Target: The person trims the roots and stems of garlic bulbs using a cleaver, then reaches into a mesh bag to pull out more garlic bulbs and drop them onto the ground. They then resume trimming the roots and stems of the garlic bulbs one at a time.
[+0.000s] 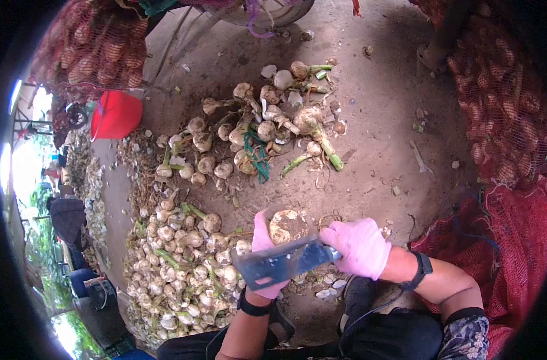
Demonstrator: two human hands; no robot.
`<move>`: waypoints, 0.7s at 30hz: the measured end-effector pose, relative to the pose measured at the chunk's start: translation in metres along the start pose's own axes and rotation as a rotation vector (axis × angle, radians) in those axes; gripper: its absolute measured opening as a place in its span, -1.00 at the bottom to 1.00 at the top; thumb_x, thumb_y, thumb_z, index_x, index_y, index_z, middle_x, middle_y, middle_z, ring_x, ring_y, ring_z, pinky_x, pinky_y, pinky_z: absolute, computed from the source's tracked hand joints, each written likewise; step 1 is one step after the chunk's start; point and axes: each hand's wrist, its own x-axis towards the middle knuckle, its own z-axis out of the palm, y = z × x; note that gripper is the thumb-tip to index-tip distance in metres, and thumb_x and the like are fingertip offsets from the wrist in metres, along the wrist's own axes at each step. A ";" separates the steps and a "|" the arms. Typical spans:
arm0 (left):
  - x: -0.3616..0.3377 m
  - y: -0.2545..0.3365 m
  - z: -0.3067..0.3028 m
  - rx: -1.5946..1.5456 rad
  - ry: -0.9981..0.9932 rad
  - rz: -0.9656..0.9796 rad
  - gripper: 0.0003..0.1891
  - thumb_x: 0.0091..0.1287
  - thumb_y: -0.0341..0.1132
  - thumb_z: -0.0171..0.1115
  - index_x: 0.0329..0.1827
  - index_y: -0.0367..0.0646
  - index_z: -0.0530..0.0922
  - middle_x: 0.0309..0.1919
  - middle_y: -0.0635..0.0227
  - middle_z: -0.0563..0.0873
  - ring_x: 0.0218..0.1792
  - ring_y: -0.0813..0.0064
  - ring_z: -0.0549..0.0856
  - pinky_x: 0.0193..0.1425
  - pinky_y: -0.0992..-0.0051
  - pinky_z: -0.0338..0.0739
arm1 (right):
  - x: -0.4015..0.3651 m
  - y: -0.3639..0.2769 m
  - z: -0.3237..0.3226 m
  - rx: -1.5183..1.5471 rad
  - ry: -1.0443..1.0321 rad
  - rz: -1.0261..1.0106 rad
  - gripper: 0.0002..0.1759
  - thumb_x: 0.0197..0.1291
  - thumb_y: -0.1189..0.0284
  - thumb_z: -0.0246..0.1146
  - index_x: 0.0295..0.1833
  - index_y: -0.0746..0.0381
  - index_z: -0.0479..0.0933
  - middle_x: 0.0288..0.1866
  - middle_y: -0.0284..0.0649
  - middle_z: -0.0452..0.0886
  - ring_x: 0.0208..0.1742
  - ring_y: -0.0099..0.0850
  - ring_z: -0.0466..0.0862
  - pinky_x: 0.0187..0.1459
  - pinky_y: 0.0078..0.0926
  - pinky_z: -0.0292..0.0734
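My left hand, in a pink glove, grips a pale garlic bulb with its root end facing up. In my right hand, also in a pink glove, is the handle of a broad knife. The grey blade lies across in front of my left hand, just below the bulb. Both wrists wear black bands.
A heap of trimmed bulbs lies at my left. Untrimmed bulbs with green stalks lie ahead on the dirt floor, with a green cord among them. Red mesh sacks stand at right and far left. A red bucket sits behind.
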 end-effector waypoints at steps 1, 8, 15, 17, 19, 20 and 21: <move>-0.001 -0.002 0.002 -0.103 0.070 -0.035 -0.33 0.00 -0.40 0.47 0.18 -0.19 0.32 -0.09 0.33 0.58 -0.06 0.50 0.58 0.07 0.50 0.48 | 0.000 0.006 0.006 0.003 0.032 -0.014 -0.64 -0.26 0.41 0.32 -0.23 0.11 0.43 -0.39 -0.22 0.49 -0.36 -0.13 0.62 -0.41 -0.15 0.50; -0.008 -0.005 0.003 0.050 0.013 -0.069 -0.24 -0.05 -0.55 0.44 0.24 -0.21 0.21 0.01 0.23 0.47 -0.02 0.47 0.54 0.08 0.49 0.50 | 0.004 0.019 0.017 -0.037 0.108 -0.072 -0.69 -0.17 0.40 0.30 -0.22 0.09 0.43 -0.39 -0.22 0.48 -0.36 -0.13 0.62 -0.38 -0.19 0.53; -0.023 -0.003 0.012 0.005 0.156 0.071 -0.14 -0.28 -0.54 0.53 0.19 -0.24 0.27 -0.02 0.25 0.51 0.01 0.44 0.57 0.09 0.44 0.54 | 0.011 0.092 0.017 -0.067 0.300 0.523 -0.88 0.00 0.44 0.16 -0.29 0.16 0.50 -0.33 -0.09 0.62 -0.27 -0.07 0.65 -0.27 -0.17 0.57; -0.009 -0.010 0.012 -0.062 0.147 -0.008 -0.14 -0.27 -0.59 0.51 0.21 -0.24 0.27 0.00 0.25 0.51 0.03 0.45 0.56 0.11 0.44 0.53 | 0.001 0.068 0.017 0.016 0.333 0.485 -0.76 -0.06 0.45 0.19 -0.18 0.13 0.55 -0.25 -0.09 0.64 -0.20 -0.06 0.65 -0.17 -0.17 0.56; 0.004 -0.018 0.006 0.189 0.120 0.058 -0.12 -0.23 -0.58 0.46 0.26 -0.24 0.22 0.03 0.23 0.51 0.02 0.45 0.57 0.12 0.48 0.51 | 0.000 0.065 0.026 0.044 0.262 0.466 -0.71 -0.10 0.46 0.23 -0.15 0.13 0.56 -0.24 -0.09 0.65 -0.18 -0.06 0.65 -0.16 -0.18 0.55; 0.006 -0.014 0.006 0.193 0.114 0.057 -0.12 -0.23 -0.58 0.46 0.26 -0.24 0.22 0.03 0.23 0.51 0.02 0.45 0.57 0.12 0.48 0.51 | 0.001 0.063 0.024 0.038 0.246 0.433 -0.71 -0.10 0.47 0.23 -0.16 0.14 0.55 -0.25 -0.09 0.64 -0.19 -0.05 0.64 -0.17 -0.17 0.55; 0.008 -0.006 0.006 0.066 0.126 -0.009 -0.13 -0.23 -0.59 0.45 0.26 -0.24 0.23 0.04 0.22 0.51 0.02 0.44 0.57 0.11 0.48 0.51 | 0.000 0.060 0.020 0.034 0.248 0.428 -0.71 -0.10 0.47 0.23 -0.16 0.14 0.55 -0.25 -0.09 0.64 -0.19 -0.05 0.64 -0.17 -0.17 0.55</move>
